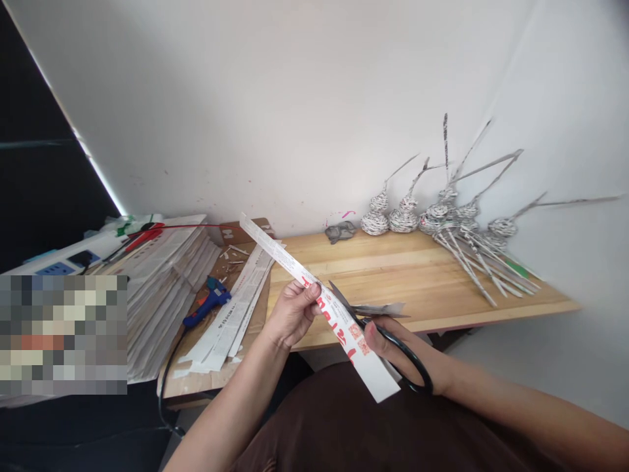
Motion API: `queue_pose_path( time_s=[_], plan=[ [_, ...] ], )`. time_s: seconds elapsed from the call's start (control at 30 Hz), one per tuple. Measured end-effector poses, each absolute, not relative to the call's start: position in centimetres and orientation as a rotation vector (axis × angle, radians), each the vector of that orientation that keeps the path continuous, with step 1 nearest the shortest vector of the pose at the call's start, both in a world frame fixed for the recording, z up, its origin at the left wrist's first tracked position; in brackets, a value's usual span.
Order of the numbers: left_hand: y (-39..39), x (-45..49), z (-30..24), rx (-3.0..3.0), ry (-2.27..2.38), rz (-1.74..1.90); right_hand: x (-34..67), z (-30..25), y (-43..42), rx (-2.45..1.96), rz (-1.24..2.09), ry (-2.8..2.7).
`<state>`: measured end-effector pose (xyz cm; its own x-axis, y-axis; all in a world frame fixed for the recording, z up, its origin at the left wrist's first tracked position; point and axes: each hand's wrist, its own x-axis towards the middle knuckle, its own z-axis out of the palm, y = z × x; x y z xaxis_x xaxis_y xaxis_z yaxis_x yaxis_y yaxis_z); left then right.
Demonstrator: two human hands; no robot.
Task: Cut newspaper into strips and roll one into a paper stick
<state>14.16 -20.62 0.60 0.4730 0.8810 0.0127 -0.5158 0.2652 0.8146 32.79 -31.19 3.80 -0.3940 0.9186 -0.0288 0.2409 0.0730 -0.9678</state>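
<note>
My left hand point(296, 311) pinches a long newspaper strip point(366, 370) that slants from upper left down to the right, with red lettering on its lower part. In my right hand point(398, 344) are black-handled scissors point(413, 373), their blades apart and pointing up and left beside the strip. The strip's lower end hangs over my lap, next to the scissor handles. More newspaper strips point(233, 311) lie in a loose pile to the left of my left hand.
A blue glue gun point(209, 301) with a black cord lies left of the strips. Stacked newspapers point(167, 295) and a power strip point(59, 265) are farther left. Woven paper gourds point(376, 216) and rolled paper sticks point(484, 269) line the back right of the wooden table point(314, 255).
</note>
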Motion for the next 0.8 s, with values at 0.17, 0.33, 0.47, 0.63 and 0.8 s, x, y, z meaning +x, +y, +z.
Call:
queue_pose_path(
  time_s=[0.17,0.33,0.47,0.63,0.8],
  plan=[
    [-20.8,14.2,0.5,0.847,0.49,1.003,32.8,2.5,-30.9,-1.188,1.567,-1.611],
    [-20.6,13.4,1.0,0.816,0.418,1.004,33.4,2.0,-30.6,-1.24,1.61,-1.609],
    [-19.5,12.5,1.9,0.775,0.394,1.078,34.0,1.9,-30.7,-1.303,1.64,-1.657],
    [-19.4,13.1,1.4,0.79,0.442,1.049,33.8,3.1,-31.0,-1.355,1.307,-1.757],
    [-20.4,14.4,0.7,0.78,0.455,1.01,33.0,4.4,-30.6,-1.229,1.199,-1.861]
  ],
)
